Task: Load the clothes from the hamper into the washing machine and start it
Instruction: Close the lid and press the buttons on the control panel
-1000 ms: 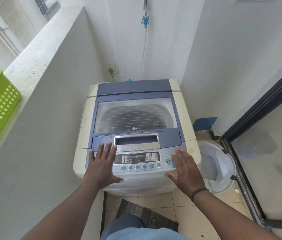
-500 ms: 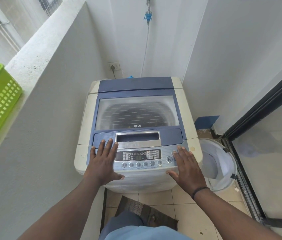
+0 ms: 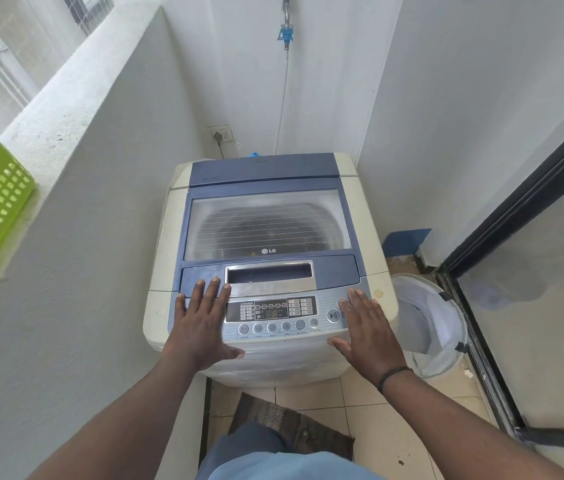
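The washing machine (image 3: 266, 258) stood directly ahead of both hands, its blue-framed lid (image 3: 268, 223) down and flat, and dark shapes showed faintly through the lid window, though what lay in the drum could not be told. The hamper (image 3: 427, 323), a pale mesh one, sat on the floor just to the right of the right hand and looked emptied, so the loading was probably done and the step in hand was the starting.

The control panel (image 3: 273, 317) lay between the two hands, its display lit. The left hand (image 3: 201, 323) rested flat and released, fingers straight, at the panel's left end with its fingertips reaching up onto the lid's front edge. The right hand (image 3: 365, 332) lay flat and released at the right end, grasping nothing.

The start/pause button (image 3: 333, 315) sat just to the left of the right hand, close beside its index finger. To do this well, one fingertip should press that button squarely and once, without brushing the row of small round keys further left, and the lid should be left shut.
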